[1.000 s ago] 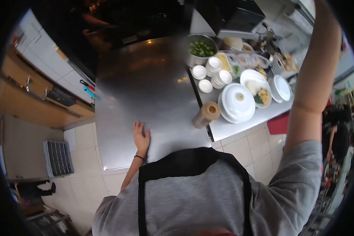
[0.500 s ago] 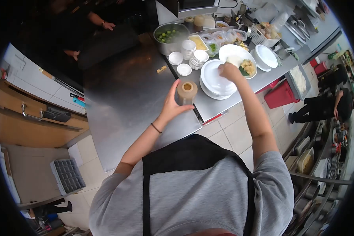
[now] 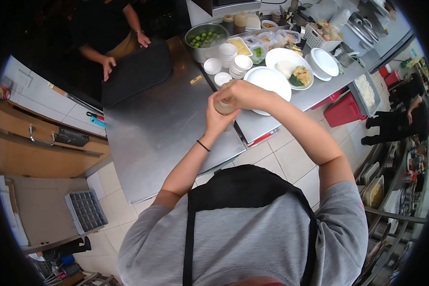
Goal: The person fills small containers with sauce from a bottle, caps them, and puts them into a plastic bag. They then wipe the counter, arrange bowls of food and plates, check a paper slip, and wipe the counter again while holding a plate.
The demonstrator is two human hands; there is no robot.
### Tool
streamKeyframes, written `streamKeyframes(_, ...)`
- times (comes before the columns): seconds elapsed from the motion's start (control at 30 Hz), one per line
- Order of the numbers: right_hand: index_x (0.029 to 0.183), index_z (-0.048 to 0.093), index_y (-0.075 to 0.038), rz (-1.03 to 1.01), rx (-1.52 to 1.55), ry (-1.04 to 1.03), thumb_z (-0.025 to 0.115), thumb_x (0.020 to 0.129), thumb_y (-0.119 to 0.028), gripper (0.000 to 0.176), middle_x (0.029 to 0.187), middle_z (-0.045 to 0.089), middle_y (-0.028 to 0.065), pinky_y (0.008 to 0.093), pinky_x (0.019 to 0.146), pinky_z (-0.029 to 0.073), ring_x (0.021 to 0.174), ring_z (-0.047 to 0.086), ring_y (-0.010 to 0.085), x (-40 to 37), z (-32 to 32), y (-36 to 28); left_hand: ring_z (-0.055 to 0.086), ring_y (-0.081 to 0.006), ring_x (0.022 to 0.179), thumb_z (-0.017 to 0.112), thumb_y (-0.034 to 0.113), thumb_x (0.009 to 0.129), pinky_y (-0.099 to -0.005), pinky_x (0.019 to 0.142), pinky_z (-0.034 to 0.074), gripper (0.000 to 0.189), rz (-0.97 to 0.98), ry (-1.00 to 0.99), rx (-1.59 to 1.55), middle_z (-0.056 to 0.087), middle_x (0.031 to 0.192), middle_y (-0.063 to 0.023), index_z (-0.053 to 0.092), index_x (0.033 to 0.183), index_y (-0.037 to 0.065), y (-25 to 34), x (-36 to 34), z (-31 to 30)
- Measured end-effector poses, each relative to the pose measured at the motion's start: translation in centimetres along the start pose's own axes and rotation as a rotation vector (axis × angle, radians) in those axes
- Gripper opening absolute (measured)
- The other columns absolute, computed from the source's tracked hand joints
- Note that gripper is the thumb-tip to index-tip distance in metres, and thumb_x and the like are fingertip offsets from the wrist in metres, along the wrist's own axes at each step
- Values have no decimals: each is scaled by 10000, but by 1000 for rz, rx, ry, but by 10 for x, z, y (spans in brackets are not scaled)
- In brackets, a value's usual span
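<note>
My left hand wraps around a translucent plastic bottle with brownish contents, near the right edge of the steel table. My right hand is bent over the bottle's top, its fingers closed at the neck. Whatever lies under those fingers is hidden. Just beyond my right hand sit stacked white plates, partly covered by my wrist. A white plate with rice and pale chunks of food with greens is behind them. Small white bowls stand in stacks near my fingers.
At the far left, a co-worker's hands hold a black tray-like board over the steel table. A metal pot of green produce stands behind the bowls. Lidded white bowls and a white basket are right.
My right hand has moved left from the white plates to the bottle's top. My left hand has closed around the bottle. The co-worker has leaned in at the black board.
</note>
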State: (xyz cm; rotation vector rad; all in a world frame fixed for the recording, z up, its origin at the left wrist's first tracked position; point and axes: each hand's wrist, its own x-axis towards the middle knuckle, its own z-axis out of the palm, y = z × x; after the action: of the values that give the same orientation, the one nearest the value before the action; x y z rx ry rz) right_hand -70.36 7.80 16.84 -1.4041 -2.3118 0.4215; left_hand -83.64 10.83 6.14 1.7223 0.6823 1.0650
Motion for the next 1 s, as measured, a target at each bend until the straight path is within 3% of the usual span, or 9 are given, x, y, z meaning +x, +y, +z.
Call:
streamKeyframes(0.13, 787, 647, -37, 35, -230, -34, 628, 625, -177, 215, 790, 617, 150, 364, 673, 481, 747, 601, 303, -1, 2, -9, 543, -185, 960, 789, 170, 563, -316, 813, 438, 697, 30, 24, 52, 550, 1056, -107, 414, 1131, 22, 5, -6, 4)
streamKeyframes(0.37, 645, 643, 2, 390, -399, -92, 457, 769, -580, 623, 603, 604, 147, 381, 587, 499, 623, 619, 316, -78, -38, -38, 564, -177, 904, 743, 144, 604, -300, 784, 449, 524, 176, -94, 149, 556, 1038, -96, 489, 1043, 14, 64, -41, 54)
streamKeyframes(0.43, 645, 646, -3, 371, -433, -54, 397, 801, -584, 651, 681, 618, 151, 377, 586, 498, 634, 616, 316, -119, -54, -32, 555, -176, 919, 732, 116, 604, -293, 796, 441, 457, -11, -258, 3, 546, 1037, -91, 513, 993, 16, 78, -46, 83)
streamKeyframes(0.5, 644, 646, -10, 80, -424, 253, 378, 820, -568, 644, 759, 618, 125, 368, 602, 496, 680, 614, 298, -168, -69, -14, 538, -178, 937, 743, 122, 592, -300, 817, 429, 520, 22, -309, 25, 533, 1036, -93, 483, 1029, 19, 83, -49, 123)
streamKeyframes(0.57, 715, 661, -24, 228, -649, 179, 392, 836, -525, 582, 820, 600, 120, 382, 660, 485, 787, 596, 297, -213, -108, -16, 521, -179, 954, 754, 128, 579, -307, 838, 417, 582, 52, -361, 53, 519, 1034, -95, 452, 1066, 22, 96, -48, 164)
streamKeyframes(0.63, 734, 664, -48, 553, -364, 33, 443, 826, -489, 502, 835, 581, 139, 390, 717, 464, 877, 559, 304, -256, -141, -10, 513, -169, 955, 751, 128, 580, -307, 834, 416, 626, -8, -402, -169, 508, 1041, -88, 416, 1098, 27, 117, -47, 209)
streamKeyframes(0.77, 879, 599, -60, 83, -197, 328, 593, 762, -305, 272, 808, 582, 108, 383, 649, 473, 774, 572, 312, -339, -140, 22, 510, -178, 967, 756, 136, 581, -314, 826, 421, 653, 56, -499, -140, 509, 1036, -99, 396, 1117, 41, 142, -43, 285)
streamKeyframes(0.9, 963, 551, -74, 579, -343, 187, 633, 731, -263, 310, 892, 561, 112, 391, 660, 468, 773, 578, 299, -383, -161, 36, 529, -177, 933, 764, 167, 589, -314, 786, 450, 650, 34, -567, -132, 524, 1016, -100, 397, 1112, 45, 154, -35, 346)
streamKeyframes(1.0, 973, 543, -60, 505, -223, 212, 614, 737, -290, 338, 865, 563, 158, 400, 709, 453, 824, 568, 311, -415, -185, 52, 535, -167, 925, 772, 183, 584, -313, 780, 454, 661, -9, -711, -199, 536, 1017, -90, 415, 1124, 48, 159, -15, 373)
